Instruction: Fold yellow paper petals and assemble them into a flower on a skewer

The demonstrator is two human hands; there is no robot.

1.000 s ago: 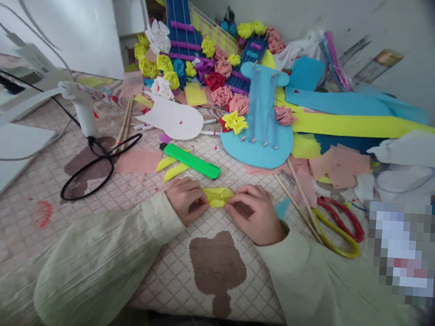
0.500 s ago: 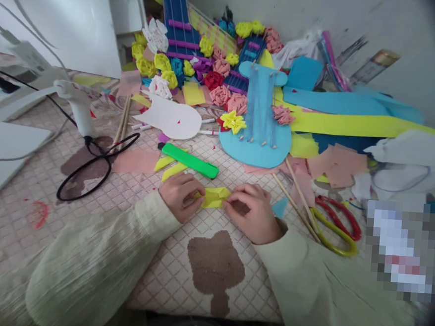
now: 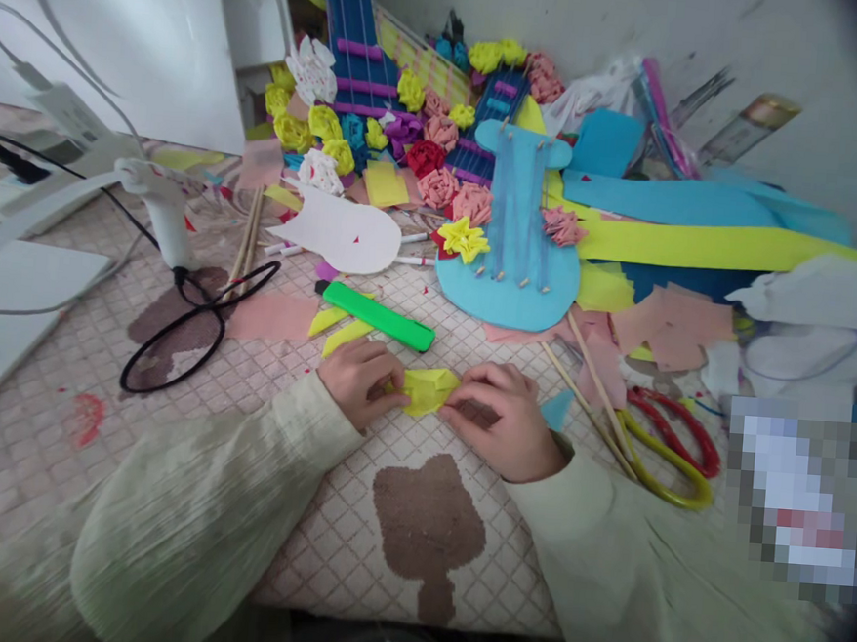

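A small piece of yellow paper [image 3: 427, 393], partly folded, is stretched between my two hands just above the tablecloth. My left hand [image 3: 363, 380] pinches its left end between thumb and fingers. At the opposite end, my right hand [image 3: 506, 419] grips the paper's edge in a thumb-and-finger pinch. Just beyond my left hand lie folded yellow paper strips [image 3: 345, 337] and a green utility knife [image 3: 379, 316]. A light blue paper scrap [image 3: 555, 408] pokes out beside my right hand.
Scissors with red and yellow handles [image 3: 672, 460] and wooden sticks [image 3: 599, 397] lie to the right. A blue paper guitar [image 3: 507, 302] stands behind with paper flowers [image 3: 438, 187]. A white paper cutout [image 3: 361, 238] and a black cable [image 3: 128, 364] are to the left.
The yellow paper between my hands now bulges and shows a broader face. Both hands keep their pinch on it. The whole view has shifted slightly.
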